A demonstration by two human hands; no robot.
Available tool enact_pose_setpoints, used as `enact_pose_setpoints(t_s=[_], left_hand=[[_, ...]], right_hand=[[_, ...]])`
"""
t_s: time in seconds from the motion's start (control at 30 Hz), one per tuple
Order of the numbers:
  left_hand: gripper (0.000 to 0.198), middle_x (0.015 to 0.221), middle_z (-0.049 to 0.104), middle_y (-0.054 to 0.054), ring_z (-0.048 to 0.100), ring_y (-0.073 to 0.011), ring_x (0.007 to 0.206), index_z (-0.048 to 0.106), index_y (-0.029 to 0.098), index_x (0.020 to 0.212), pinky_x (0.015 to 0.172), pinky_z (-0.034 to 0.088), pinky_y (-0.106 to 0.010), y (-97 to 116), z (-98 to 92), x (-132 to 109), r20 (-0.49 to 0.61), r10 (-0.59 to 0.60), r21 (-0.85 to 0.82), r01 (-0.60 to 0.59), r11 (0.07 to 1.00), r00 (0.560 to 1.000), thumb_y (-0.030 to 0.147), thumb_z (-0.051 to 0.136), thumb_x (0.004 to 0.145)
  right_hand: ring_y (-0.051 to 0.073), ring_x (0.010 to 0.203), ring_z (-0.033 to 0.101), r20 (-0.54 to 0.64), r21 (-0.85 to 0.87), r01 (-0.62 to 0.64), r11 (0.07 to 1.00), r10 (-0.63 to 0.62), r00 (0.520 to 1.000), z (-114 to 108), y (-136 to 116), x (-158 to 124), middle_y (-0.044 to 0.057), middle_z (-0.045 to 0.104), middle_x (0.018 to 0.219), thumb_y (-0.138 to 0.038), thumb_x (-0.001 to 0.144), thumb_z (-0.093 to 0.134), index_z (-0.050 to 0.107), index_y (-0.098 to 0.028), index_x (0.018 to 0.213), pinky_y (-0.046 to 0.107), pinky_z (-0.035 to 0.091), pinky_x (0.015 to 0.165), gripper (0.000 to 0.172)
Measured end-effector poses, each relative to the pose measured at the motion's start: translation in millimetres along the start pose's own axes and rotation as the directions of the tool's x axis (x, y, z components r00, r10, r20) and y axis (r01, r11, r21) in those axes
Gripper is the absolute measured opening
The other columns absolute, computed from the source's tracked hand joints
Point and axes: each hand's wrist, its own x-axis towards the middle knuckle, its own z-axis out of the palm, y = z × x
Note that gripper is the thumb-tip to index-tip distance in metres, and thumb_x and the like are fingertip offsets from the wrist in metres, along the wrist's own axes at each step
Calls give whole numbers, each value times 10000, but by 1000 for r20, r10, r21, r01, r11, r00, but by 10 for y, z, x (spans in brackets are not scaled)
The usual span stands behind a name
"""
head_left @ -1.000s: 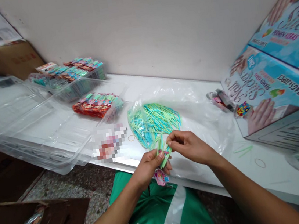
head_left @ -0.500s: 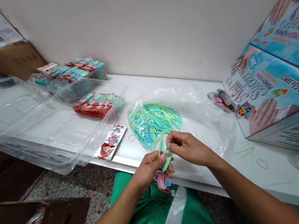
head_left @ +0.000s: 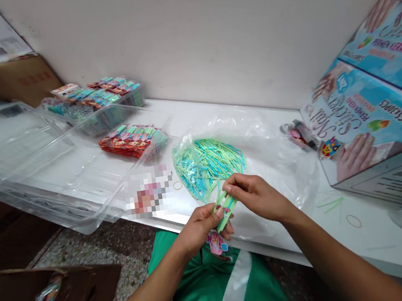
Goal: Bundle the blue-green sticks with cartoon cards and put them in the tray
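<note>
Pinching, both hands: left hand (head_left: 200, 221) clamps the lower part of a slim bundle of thin green-and-blue sticks (head_left: 225, 215), right hand (head_left: 257, 195) nips its top end; which strands, can't tell from where I stand. Bundle's long axis runs 7 to 1 o'clock. Loose heap of matching green-and-blue sticks (head_left: 215, 161), on a crumpled clear plastic bag (head_left: 275, 162), sits near, about 12 o'clock. Right hand's nearer it.

Place: packing workshop
Bench (head_left: 377, 230): white, loose green-blue sticks (head_left: 221, 160) heaped
Tray (head_left: 112, 115): clear, rows of packets (head_left: 98, 97)
Carton (head_left: 375, 116): printed "20BAGSx30PCS"
</note>
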Motion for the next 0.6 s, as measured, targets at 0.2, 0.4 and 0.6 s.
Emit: enact_pose_setpoints(t_s=[0.2,0.4,0.6], left_hand=[[370,702,647,-61,585,-123,559,609,103,925,520,446,-216,40,-7,1,-17,11,77,-9,997,1000,452,552,818],[392,698,624,-42,572,-120,565,585,121,854,499,435,-203,112,-11,-9,-89,56,134,-44,990,994,508,536,806],[374,767,634,-37,602,-137,695,602,139,954,621,473,-226,195,-54,-24,-158,156,186,-126,974,975,478,568,798]], right_hand=[[119,648,499,-14,-152,15,988,-17,1000,-3,-44,-22,-14,551,692,-332,903,432,572,-185,797,247,385,610,229],[148,766,564,-46,-11,-12,1000,11,999,63,-42,-40,22,613,839,-357,876,491,531,-204,1115,265,438,652,286],[128,727,568,-89,112,30,993,-20,996,138,1,-73,-10,582,780,-256,860,514,388,-216,1255,279,458,699,416]])
